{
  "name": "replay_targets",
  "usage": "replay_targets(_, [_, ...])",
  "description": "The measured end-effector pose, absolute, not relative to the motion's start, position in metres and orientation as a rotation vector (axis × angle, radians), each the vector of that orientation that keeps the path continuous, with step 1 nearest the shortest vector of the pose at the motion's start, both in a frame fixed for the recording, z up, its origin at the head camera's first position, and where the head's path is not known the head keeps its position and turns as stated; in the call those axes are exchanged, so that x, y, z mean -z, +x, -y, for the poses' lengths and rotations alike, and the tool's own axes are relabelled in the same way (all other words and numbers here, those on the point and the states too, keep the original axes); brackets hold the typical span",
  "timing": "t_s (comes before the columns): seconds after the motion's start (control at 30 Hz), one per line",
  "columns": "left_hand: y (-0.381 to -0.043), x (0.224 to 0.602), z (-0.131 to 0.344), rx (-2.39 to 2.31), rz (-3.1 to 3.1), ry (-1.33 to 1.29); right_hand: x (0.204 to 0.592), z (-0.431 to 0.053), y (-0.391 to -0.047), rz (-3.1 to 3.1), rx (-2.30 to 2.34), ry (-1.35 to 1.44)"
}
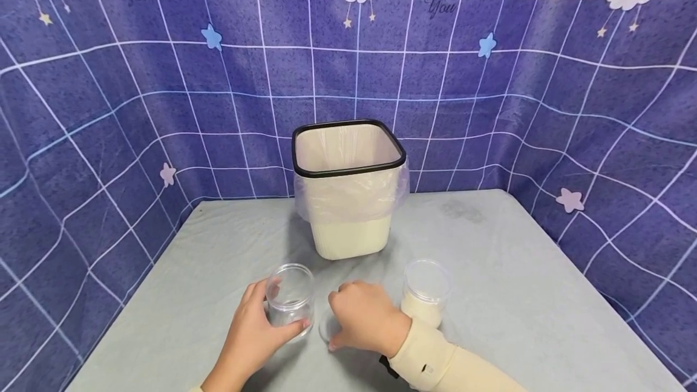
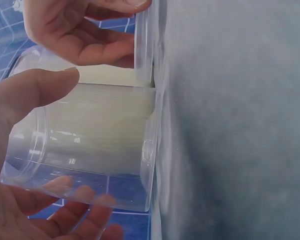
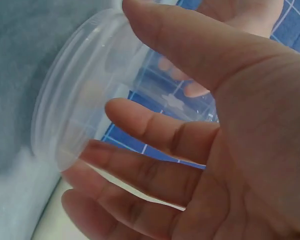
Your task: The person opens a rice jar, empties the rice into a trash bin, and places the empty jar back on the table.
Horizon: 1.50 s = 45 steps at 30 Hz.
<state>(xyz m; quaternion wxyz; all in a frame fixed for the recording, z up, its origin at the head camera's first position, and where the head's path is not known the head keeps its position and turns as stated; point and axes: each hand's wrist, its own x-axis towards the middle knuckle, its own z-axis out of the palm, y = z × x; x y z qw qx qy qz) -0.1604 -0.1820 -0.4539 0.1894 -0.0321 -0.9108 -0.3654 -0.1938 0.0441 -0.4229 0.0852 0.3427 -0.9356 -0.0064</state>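
My left hand [image 1: 253, 326] is curled round an empty clear plastic jar [image 1: 291, 304], which stands upright and lidless on the table. Its thumb lies along the near side and its fingers pass behind the wall, as the left wrist view also shows. Just right of the jar, my right hand [image 1: 366, 316] grips a round clear lid [image 3: 72, 95] by its rim. That lid lies flat, right at the tabletop, and is mostly hidden under the hand in the head view. A second clear jar [image 1: 426, 298], partly filled with something pale, stands beyond the right wrist.
A cream trash bin [image 1: 353, 239] with a black rim and a translucent liner stands behind the hands at the middle. A grey cloth covers the table [image 1: 517, 295]. Blue gridded fabric [image 1: 245, 89] hangs round the back and sides.
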Motion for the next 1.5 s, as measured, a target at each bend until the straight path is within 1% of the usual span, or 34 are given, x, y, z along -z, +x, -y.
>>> replay_targets(0.33, [-0.160, 0.455, 0.183, 1.169, 2.610, -0.038, 0.430, -0.041, -0.193, 2.768, -0.009, 1.052])
replay_targets(1.1, [-0.159, 0.459, 0.185, 1.233, 2.672, 0.001, 0.430, -0.044, -0.189, 2.789, 0.026, 1.054])
replay_targets(1.27, [-0.156, 0.456, 0.190, 1.208, 2.701, 0.004, 0.426, -0.042, -0.189, 2.753, -0.026, 1.081])
replay_targets(1.5, [-0.154, 0.451, 0.192, 1.202, 2.677, -0.050, 0.409, -0.049, -0.186, 2.716, -0.084, 1.066])
